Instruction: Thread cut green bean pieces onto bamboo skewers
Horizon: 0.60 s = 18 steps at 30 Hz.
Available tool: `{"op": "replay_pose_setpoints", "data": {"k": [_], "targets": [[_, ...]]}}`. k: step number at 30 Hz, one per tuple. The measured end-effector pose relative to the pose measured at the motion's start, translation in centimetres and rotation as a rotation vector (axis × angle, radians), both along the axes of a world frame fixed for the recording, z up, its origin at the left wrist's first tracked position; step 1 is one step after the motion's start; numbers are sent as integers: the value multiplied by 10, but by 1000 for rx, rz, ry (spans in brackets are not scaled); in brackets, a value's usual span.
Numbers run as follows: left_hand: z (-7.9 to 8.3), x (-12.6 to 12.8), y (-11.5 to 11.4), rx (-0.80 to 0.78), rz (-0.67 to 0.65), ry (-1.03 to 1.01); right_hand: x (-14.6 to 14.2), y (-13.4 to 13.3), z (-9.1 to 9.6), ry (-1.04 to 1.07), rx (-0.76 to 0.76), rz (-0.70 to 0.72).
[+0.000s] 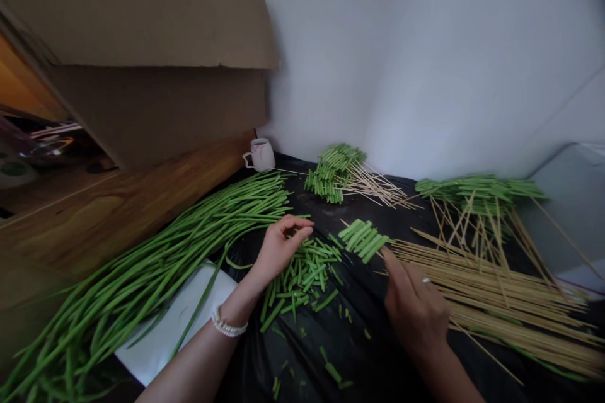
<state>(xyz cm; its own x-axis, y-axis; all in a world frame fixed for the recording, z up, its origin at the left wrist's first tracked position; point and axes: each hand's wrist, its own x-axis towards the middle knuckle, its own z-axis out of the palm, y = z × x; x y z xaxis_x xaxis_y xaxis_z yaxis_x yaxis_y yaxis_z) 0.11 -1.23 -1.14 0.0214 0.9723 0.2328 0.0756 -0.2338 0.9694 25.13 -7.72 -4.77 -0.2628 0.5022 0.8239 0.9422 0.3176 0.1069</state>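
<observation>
My right hand (pixel 416 305) grips a bamboo skewer, with its fingers closed below a row of cut green pieces (pixel 363 240) threaded side by side on it. The skewer's bare tip pokes out past the pieces at the upper left. My left hand (pixel 283 245), wearing a pearl bracelet, hovers over the near edge of a loose pile of cut green pieces (pixel 314 271). Its thumb and forefinger are pinched close together; whatever may be between them is too small to make out. Long green stalks (pixel 189 233), resembling long beans, lie in a bundle to the left.
Bare skewers (pixel 501 302) lie in a spread at right. Filled skewers are heaped at the back (pixel 335 170) and far right (pixel 482 189). A white mug (pixel 261 155) stands beside the cardboard box (pixel 161 101). A white board (pixel 184 308) lies under the stalks; black plastic (pixel 363 365) covers the table.
</observation>
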Motion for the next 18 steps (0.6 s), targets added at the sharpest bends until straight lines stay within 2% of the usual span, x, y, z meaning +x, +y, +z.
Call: {"op": "replay_pose_setpoints", "data": {"k": [2, 4, 7, 9, 13, 16, 18], "targets": [[-3, -3, 2, 156, -23, 236, 3, 2, 3, 4, -18, 5], [-9, -3, 1, 244, -88, 451, 3, 3, 5, 10, -24, 39], [-18, 0, -1, 274, -162, 708, 2, 2, 6, 24, -38, 91], [-21, 3, -2, 267, -201, 795, 1, 2, 6, 27, -47, 122], [-17, 4, -3, 295, -182, 752, 0, 2, 6, 35, -41, 172], [-10, 3, -3, 284, -73, 518, 1, 1, 6, 30, -7, 182], [-7, 3, -2, 192, -8, 289, 1, 0, 5, 8, 27, 145]]}}
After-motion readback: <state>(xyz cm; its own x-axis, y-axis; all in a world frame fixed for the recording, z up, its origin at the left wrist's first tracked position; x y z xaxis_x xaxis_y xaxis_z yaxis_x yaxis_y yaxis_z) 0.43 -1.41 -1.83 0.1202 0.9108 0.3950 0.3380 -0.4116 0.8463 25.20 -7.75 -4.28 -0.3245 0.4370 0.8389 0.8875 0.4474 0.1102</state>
